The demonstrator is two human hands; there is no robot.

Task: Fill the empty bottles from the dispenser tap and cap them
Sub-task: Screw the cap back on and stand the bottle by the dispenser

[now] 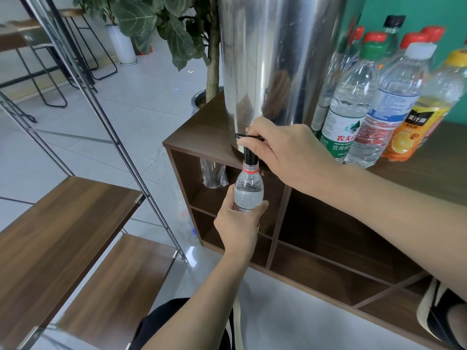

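- Clear plastic bottle [249,190]: the left hand [240,228] is gripping it, neck touching the black tap [250,154].
- The right hand [290,152] is pinching the tap lever [246,135].

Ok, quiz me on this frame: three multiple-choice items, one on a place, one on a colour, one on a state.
1. Where is the mouth of the held bottle?
A. right under the tap
B. on the shelf top
C. inside a cubby

2. What colour is the cap of the orange-labelled bottle?
A. red
B. yellow
C. black

3. What is the right hand doing?
A. hanging idle
B. screwing on a cap
C. pinching the tap lever

Answers: 1 A, the bottle neck meets the black spout while the left hand holds the bottle below the dispenser. 2 B, its cap is yellow. 3 C, thumb and fingers close on the thin black lever at the dispenser's base.
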